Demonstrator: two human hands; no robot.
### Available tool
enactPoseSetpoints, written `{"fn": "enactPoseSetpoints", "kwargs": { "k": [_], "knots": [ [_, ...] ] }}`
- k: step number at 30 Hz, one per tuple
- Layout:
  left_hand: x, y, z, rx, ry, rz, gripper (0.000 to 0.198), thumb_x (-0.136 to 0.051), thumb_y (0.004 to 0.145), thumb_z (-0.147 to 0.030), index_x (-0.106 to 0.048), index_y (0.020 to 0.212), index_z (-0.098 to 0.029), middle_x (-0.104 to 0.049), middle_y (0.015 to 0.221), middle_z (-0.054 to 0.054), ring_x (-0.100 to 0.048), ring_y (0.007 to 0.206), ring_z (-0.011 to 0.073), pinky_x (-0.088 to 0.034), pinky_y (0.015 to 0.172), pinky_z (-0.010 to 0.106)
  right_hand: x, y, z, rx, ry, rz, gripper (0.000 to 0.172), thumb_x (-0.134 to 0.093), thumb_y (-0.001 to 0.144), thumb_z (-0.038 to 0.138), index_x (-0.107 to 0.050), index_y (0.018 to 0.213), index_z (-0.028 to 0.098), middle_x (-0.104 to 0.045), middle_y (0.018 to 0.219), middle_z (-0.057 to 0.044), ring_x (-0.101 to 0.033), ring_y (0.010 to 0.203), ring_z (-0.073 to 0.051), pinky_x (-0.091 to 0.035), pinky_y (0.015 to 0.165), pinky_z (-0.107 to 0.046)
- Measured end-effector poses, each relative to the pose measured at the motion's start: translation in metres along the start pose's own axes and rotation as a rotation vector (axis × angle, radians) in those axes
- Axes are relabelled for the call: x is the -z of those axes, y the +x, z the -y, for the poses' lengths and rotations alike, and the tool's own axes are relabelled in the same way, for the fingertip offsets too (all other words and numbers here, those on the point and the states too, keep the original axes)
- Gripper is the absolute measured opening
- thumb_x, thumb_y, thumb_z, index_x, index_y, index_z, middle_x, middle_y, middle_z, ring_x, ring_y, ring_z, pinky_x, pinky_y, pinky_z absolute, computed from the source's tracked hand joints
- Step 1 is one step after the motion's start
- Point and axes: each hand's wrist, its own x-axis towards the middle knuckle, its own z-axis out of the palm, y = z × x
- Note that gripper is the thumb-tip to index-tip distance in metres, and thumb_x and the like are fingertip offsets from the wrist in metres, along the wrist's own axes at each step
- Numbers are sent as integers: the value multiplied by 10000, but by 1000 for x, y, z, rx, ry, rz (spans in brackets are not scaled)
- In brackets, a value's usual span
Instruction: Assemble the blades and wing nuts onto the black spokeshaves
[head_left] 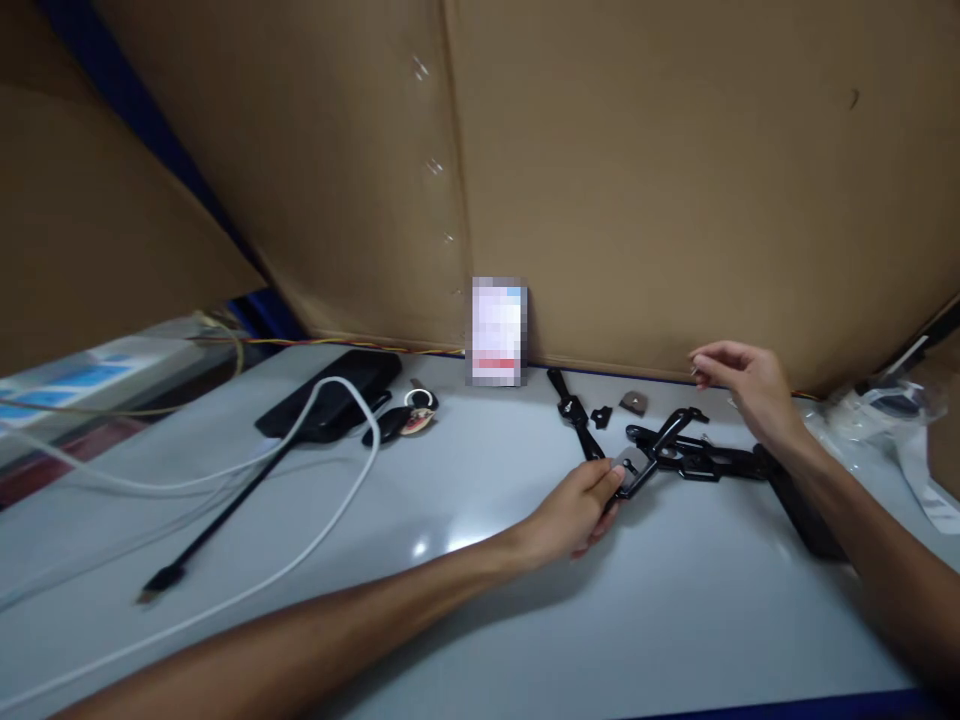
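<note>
Facing a brown cardboard panel, upright beyond both hands. Reaching over a pale table, beneath both. Well left of the left hand, a flat black device with a white cable looped across it. Gripping in that hand, fingers wrapped and thumb on top, a black spokeshave with a grey plate, far end tilted toward the right hand. Below the right hand, a second spokeshave, flat; just beyond the left, a third. Holding the right hand raised, thumb and forefinger pinched together; cannot tell whether around something tiny. Farther beyond the left hand, a propped phone, screen blurred. Left of that hand, near the device, keys. Between the hands, on the far side, a loose grey blade and a smaller black cap.
</note>
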Motion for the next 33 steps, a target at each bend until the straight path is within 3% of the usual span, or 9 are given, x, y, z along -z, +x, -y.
{"fn": "enactPoseSetpoints", "kwargs": {
  "k": [4, 6, 9, 14, 20, 22, 26, 28, 33],
  "knots": [
    [2, 0, -3, 86, 29, 36, 382, -424, 1026, -491, -392, 740, -239, -374, 491, -106, -254, 358, 80, -246, 327, 191, -24, -58, 32, 34, 144, 100, 212, -618, 932, 394, -708, 893, 206, -715, 788, -33, -674, 736, -184, -540, 701, -313],
    [4, -1, -6, 133, 38, 60, 399, -443, 1014, -525, -399, 740, -239, -381, 492, -104, -254, 361, 78, -244, 330, 191, -39, -77, 41, 165, 178, 145, 187, -598, 951, 314, -700, 829, 215, -722, 864, -46, -669, 842, -198, -522, 797, -347],
    [6, -3, -9, 200, 36, 98, 420, -459, 1004, -566, -417, 749, -234, -377, 489, -108, -241, 362, 73, -230, 334, 185, -51, -92, 43, 295, 151, 135, 199, -575, 969, 257, -706, 822, 230, -705, 852, -43, -637, 833, -200, -506, 795, -366],
    [6, -6, -11, 255, 31, 115, 408, -453, 1014, -551, -420, 758, -234, -373, 494, -113, -214, 354, 71, -214, 311, 179, -35, -95, 38, 291, 116, 22, 151, -594, 970, 246, -703, 866, 242, -698, 847, -42, -639, 810, -206, -513, 765, -371],
    [0, -10, -11, 234, 20, 29, 425, -463, 972, -621, -417, 776, -246, -373, 508, -112, -246, 349, 74, -250, 279, 167, 1, -80, 31, 183, -22, -115, 125, -614, 960, 229, -679, 854, 241, -685, 843, -38, -629, 790, -201, -486, 728, -348],
    [-1, -10, -10, 208, -25, -34, 449, -467, 944, -664, -435, 792, -243, -360, 498, -118, -228, 347, 67, -247, 273, 158, 5, -76, 23, 151, -70, -54, 132, -614, 955, 219, -678, 841, 228, -686, 836, -36, -623, 777, -195, -464, 710, -340],
    [-1, -9, -10, 176, -67, -87, 499, -485, 903, -723, -460, 813, -232, -360, 482, -126, -207, 335, 50, -236, 266, 145, -8, -77, 8, 36, -103, 324, 168, -618, 915, 131, -687, 784, 211, -718, 806, -28, -641, 748, -187, -448, 686, -320],
    [-2, -9, -10, 175, -59, -83, 526, -504, 879, -753, -440, 797, -237, -364, 474, -128, -213, 327, 48, -244, 262, 146, -20, -82, 3, 24, -97, 430, 176, -637, 896, 105, -705, 773, 210, -736, 790, -22, -660, 733, -180, -467, 690, -310],
    [-6, -9, -8, 161, -24, -66, 557, -505, 863, -785, -389, 768, -248, -357, 491, -126, -230, 341, 53, -260, 272, 155, -35, -85, -7, 51, -202, 327, 186, -569, 957, 126, -745, 963, 183, -740, 989, -95, -668, 934, -241, -491, 853, -388]
  ]
}}
